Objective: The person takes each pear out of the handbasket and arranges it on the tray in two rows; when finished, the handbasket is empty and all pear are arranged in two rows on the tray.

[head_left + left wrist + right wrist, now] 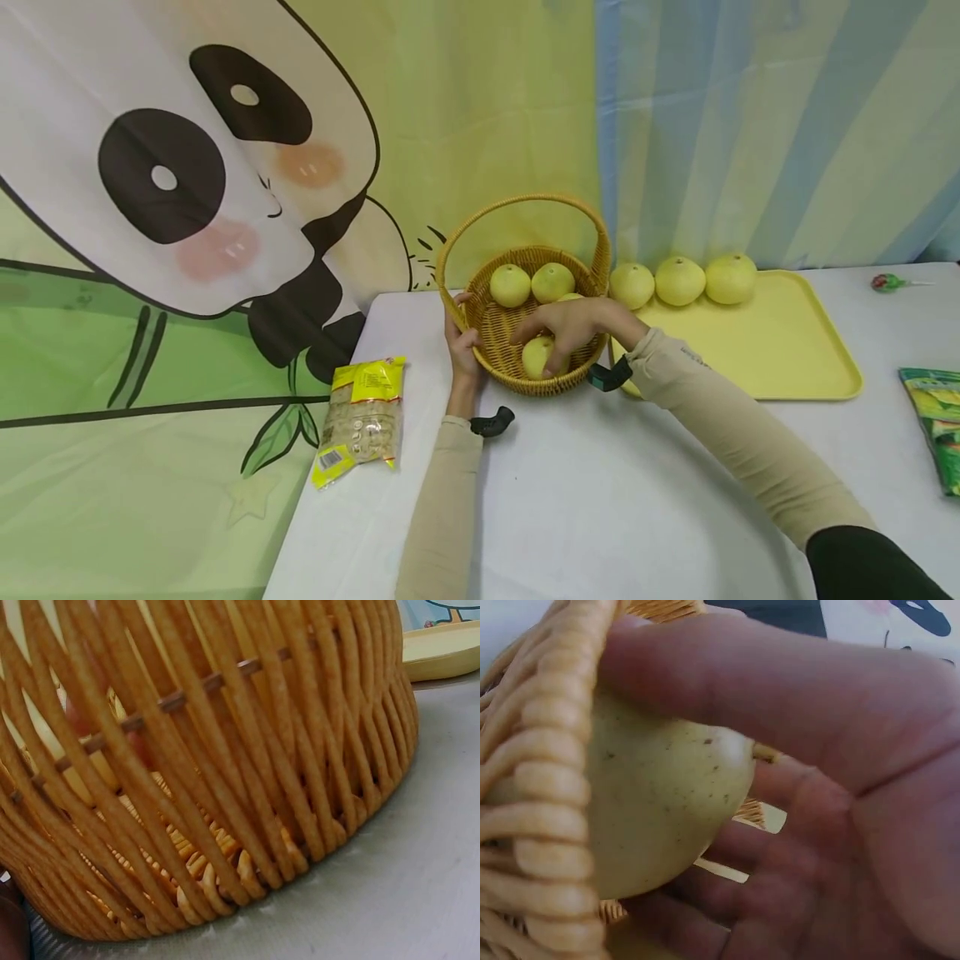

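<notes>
A wicker basket (pixel 517 385) with a tall arched handle stands on the table, pale yellow pears inside. My left hand (pixel 463 346) grips its left side near the handle's base; in the left wrist view the woven wall (pixel 247 750) fills most of the picture. Reaching over the right rim, my right hand (pixel 572 323) holds a pear (pixel 536 357) at the basket's front. Close up in the right wrist view, the thumb and fingers curve round this speckled, stemmed pear (pixel 660 802). Two pears (pixel 510 286) lie at the back, and another is partly hidden behind the right hand.
Three pears (pixel 680 281) sit in a row along the back left of a yellow tray (pixel 772 358), right of the basket. A yellow-labelled clear food bag (pixel 362 417) lies left. At far right are a green packet (pixel 937 425) and a small red-green item (pixel 888 282).
</notes>
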Demonstrator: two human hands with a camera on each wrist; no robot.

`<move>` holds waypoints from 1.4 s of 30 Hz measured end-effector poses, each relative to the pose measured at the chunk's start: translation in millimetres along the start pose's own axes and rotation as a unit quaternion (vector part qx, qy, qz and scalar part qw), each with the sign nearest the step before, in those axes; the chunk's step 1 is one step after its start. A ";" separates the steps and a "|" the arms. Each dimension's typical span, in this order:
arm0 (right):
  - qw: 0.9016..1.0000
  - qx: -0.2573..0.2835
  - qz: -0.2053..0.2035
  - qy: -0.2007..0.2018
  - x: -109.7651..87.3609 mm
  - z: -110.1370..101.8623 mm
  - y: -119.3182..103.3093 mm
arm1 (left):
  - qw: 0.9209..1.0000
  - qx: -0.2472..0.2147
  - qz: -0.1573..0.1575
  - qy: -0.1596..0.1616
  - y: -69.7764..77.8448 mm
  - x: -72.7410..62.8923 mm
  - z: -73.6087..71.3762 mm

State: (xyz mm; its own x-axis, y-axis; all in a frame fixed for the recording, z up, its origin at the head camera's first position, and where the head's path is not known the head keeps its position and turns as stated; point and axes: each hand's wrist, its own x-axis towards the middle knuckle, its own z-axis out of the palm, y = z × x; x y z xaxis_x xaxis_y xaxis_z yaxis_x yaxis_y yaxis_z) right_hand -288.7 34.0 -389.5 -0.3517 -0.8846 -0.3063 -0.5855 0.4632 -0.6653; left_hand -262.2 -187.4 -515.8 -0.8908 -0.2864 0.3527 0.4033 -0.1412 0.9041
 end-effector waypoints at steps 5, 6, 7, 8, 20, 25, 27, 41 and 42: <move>0.998 0.047 -0.011 0.031 3.1 4.4 3.2 | 1.000 0.004 0.000 -0.005 0.0 0.2 0.6; 0.998 0.055 -0.015 0.040 4.1 6.1 4.8 | 1.000 0.006 -0.001 -0.004 0.4 -0.2 0.7; 0.997 0.060 -0.020 0.050 5.1 7.7 6.1 | 1.000 0.009 -0.002 -0.003 0.7 -0.4 0.5; 0.996 0.061 -0.024 0.059 6.2 9.5 7.3 | 1.000 0.011 -0.003 -0.003 0.9 -0.7 0.6; 0.987 0.074 -0.028 0.142 0.2 21.7 11.3 | 1.000 0.014 0.001 0.002 -0.6 -1.8 -1.2; 0.979 0.114 -0.049 0.164 -5.0 22.3 16.1 | 1.000 0.019 0.000 0.001 0.3 -1.7 -0.8; 0.976 0.120 -0.065 0.171 -6.5 22.6 17.1 | 1.000 0.021 -0.001 0.002 0.5 -1.8 -0.5; 0.944 0.137 -0.151 0.259 -38.5 14.4 13.6 | 1.000 0.017 0.006 0.001 0.5 -1.8 -0.8; 0.941 0.149 -0.156 0.263 -44.1 12.7 13.7 | 1.000 0.017 0.006 0.000 0.5 -1.8 -0.9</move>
State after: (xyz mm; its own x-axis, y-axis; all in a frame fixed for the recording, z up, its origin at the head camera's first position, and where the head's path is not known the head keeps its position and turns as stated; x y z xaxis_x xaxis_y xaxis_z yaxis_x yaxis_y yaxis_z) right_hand -271.9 78.6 -393.7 -0.5543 -0.7899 0.2623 -0.5177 0.0805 -0.8518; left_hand -260.2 -187.8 -516.2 -0.8857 -0.2885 0.3638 0.4070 -0.1055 0.9073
